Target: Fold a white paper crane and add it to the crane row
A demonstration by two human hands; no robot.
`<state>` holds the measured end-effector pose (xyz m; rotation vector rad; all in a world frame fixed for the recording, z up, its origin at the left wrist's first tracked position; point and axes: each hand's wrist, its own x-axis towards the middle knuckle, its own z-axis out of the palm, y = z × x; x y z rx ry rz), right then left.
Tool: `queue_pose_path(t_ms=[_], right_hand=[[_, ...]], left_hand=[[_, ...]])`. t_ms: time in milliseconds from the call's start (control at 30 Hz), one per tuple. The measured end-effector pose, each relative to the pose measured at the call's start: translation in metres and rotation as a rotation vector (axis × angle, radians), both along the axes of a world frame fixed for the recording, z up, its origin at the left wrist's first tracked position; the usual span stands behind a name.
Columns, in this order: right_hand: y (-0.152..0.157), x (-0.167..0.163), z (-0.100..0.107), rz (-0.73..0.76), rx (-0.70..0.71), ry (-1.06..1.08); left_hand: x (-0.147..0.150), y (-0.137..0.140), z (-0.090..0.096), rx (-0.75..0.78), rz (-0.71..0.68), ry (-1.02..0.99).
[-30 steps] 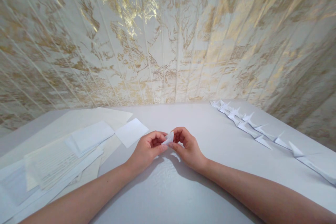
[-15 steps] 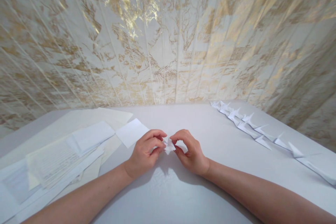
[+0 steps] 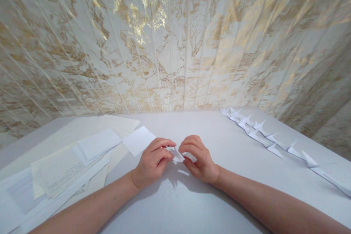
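Between my two hands, just above the white table, is a small piece of folded white paper (image 3: 177, 155). My left hand (image 3: 154, 161) pinches its left side between thumb and fingers. The fingers of my right hand (image 3: 199, 161) are closed on its right edge, thumb below and index finger above. Parts of the paper are hidden behind the fingertips, and its exact folds are too small to make out. Beyond my left hand lies a flat white paper square (image 3: 139, 140).
Rows of folded white paper cranes (image 3: 257, 135) stand along the table's right side. On the left, loose sheets and printed pages (image 3: 61, 170) overlap, with a folded white paper (image 3: 95, 144) on top. A gold-patterned curtain (image 3: 172, 44) hangs behind the white table (image 3: 175, 212).
The folded paper has turned and tilted between my fingers, and my right fingers have curled slightly. The whole view has shifted a little, with things appearing slightly lower.
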<state>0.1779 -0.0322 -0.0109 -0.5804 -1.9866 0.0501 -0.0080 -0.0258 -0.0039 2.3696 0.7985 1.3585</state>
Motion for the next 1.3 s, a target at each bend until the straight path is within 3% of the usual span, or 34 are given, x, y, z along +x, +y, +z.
queue_pose_path(t_ms=[500, 733, 900, 1067, 1300], right_hand=[[0.004, 0.002, 0.000, 0.079, -0.004, -0.031], [0.004, 0.001, -0.001, 0.038, -0.046, -0.007], [0.006, 0.001, -0.002, -0.022, -0.092, 0.012], [0.009, 0.000, -0.002, -0.028, -0.089, 0.053], [0.007, 0.001, 0.000, 0.011, -0.035, 0.011]], left_hand=[[0.001, 0.000, -0.005, -0.158, -0.047, -0.066], [0.007, 0.000, -0.001, -0.625, -0.123, -0.361], [0.011, 0.002, 0.000, -0.759, -0.118, -0.391], [0.009, 0.007, -0.005, -0.673, -0.051, -0.227], [0.006, 0.006, -0.003, -0.239, -0.038, -0.033]])
